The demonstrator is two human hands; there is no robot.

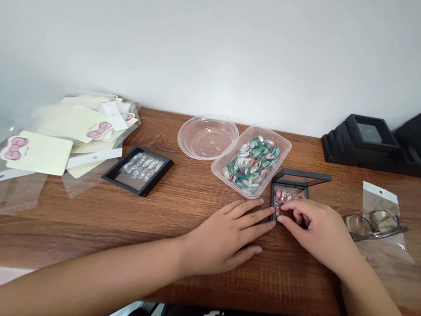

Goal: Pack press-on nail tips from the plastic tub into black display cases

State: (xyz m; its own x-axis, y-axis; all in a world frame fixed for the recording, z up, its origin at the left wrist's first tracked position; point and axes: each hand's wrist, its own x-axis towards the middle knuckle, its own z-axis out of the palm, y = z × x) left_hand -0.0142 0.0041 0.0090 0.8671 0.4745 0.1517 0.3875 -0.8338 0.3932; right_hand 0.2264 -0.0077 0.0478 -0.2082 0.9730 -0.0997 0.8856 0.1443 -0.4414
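A small black case (301,175) with a see-through lid stands open on the wooden table, its lid raised at the back. Pinkish press-on nails (285,195) lie inside in rows. Over the case, my right hand (317,230) has thumb and forefinger brought close together at the nails; whether a nail is between them is too small to tell. My left hand (231,232) rests flat on the table, fingers spread, its fingertips at the case's left edge. Behind the left hand sits a clear plastic tub (218,171) full of green, pink and clear nails (256,162).
A closed black case (140,170) with silvery nails lies left of centre. Cream cards (47,154) and clear bags are piled far left. A round clear lid (207,138) touches the tub. Black cases (368,138) are stacked back right; glasses (371,227) lie on a bag (381,194).
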